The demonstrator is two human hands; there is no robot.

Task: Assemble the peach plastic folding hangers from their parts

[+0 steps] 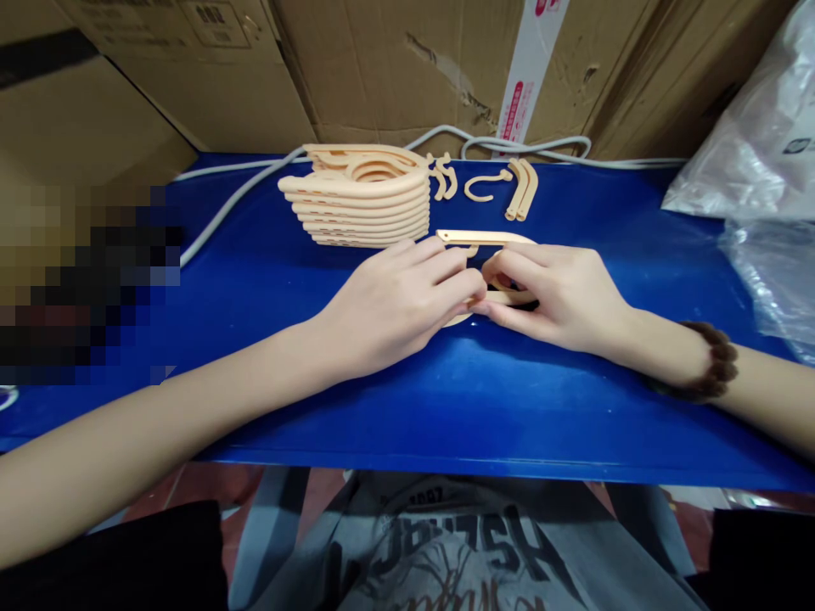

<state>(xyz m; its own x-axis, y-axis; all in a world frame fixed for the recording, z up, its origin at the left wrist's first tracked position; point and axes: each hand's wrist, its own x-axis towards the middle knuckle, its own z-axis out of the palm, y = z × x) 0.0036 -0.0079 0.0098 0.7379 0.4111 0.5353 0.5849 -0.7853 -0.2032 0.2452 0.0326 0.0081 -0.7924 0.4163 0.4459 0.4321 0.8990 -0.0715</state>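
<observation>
My left hand [407, 293] and my right hand [560, 293] meet over the blue table, both closed on a beige plastic folding hanger [513, 297]. Fingers of both hands hide much of it, including the spot where the fingertips come together. Just beyond my hands lies a slim, slightly curved beige hanger arm [484, 237]; whether it touches the held hanger, I cannot tell. Past my left hand, several folded hangers [362, 199] form a neat stack. A loose hanger hook [480, 186] and a pair of short curved arms [522, 190] lie at the back.
Small curved beige parts [444, 176] lie against the stack's right side. A white cable [439, 136] runs along the back of the blue table [382, 416]. Cardboard boxes [382, 76] stand behind it, and clear plastic bags [751, 127] fill the right side.
</observation>
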